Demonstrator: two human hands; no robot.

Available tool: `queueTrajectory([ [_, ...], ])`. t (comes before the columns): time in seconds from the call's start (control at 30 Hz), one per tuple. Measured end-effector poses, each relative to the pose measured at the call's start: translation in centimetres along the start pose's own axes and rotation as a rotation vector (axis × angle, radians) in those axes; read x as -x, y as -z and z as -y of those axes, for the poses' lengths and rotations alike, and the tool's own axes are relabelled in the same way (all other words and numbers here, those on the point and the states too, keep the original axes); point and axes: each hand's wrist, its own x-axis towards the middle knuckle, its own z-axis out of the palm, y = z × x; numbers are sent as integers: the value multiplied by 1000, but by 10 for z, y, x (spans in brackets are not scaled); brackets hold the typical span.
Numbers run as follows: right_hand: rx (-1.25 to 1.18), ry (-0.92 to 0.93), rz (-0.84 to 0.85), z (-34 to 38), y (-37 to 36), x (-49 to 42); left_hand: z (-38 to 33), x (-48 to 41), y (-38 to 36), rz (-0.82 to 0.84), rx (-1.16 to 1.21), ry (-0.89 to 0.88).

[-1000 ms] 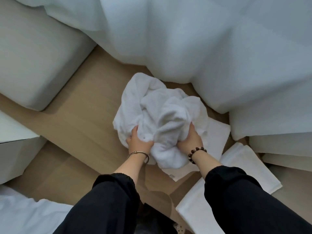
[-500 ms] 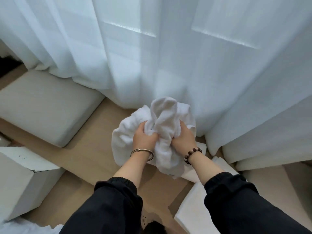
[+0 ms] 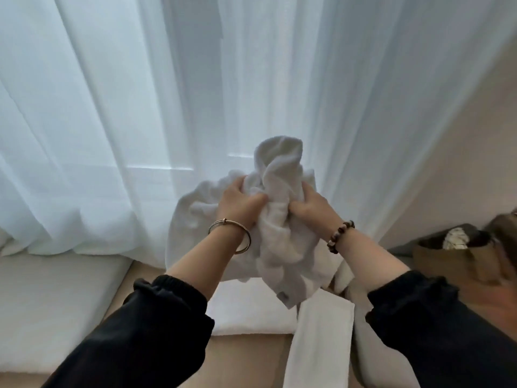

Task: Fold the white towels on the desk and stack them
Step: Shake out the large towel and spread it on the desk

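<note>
A crumpled white towel [image 3: 279, 242] hangs bunched in the air in front of the curtain. My left hand [image 3: 237, 205] grips its left side with curled fingers. On its right side my right hand [image 3: 310, 208] clutches the bunched cloth. Its lower end with a small label dangles over the wooden desk [image 3: 246, 359]. Below lie a folded white towel [image 3: 251, 312] and a narrower folded white towel [image 3: 319, 345].
Sheer white curtains [image 3: 140, 107] fill the back. A pale cushion [image 3: 50, 303] lies at the left. At the right stands a brown basket [image 3: 453, 261] by the beige wall [image 3: 475, 135].
Both hands have lifted the crumpled towel up off the desk, and my view has tilted upward toward the curtain.
</note>
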Motion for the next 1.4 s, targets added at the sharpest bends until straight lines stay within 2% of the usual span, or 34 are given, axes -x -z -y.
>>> queueTrajectory([
  [0.17, 52, -69, -216, 17, 61, 34, -56, 12, -29, 210, 173, -92],
  [0.33, 136, -170, -403, -2, 129, 87, -91, 48, -93, 482, 250, -74],
  [0.6, 179, -418, -489, -57, 243, 226, -125, 147, -250, 951, 193, -71],
  [0.7, 277, -486, -537, -85, 290, 275, -132, 192, -322, 1111, 194, -2],
  [0.9, 465, -776, -689, -166, 387, 374, -155, 304, -465, 1400, 250, 186],
  [1.0, 524, -962, -813, -204, 433, 426, -176, 363, -527, 1505, 282, 236],
  [1.1, 536, -1057, -926, -226, 479, 472, -200, 413, -579, 1611, 282, 244],
  [1.23, 591, -1100, -1098, -237, 540, 514, -243, 462, -640, 1709, 290, 200],
  [1.4, 641, -1081, -1377, -256, 609, 539, -299, 501, -709, 1726, 369, 73],
])
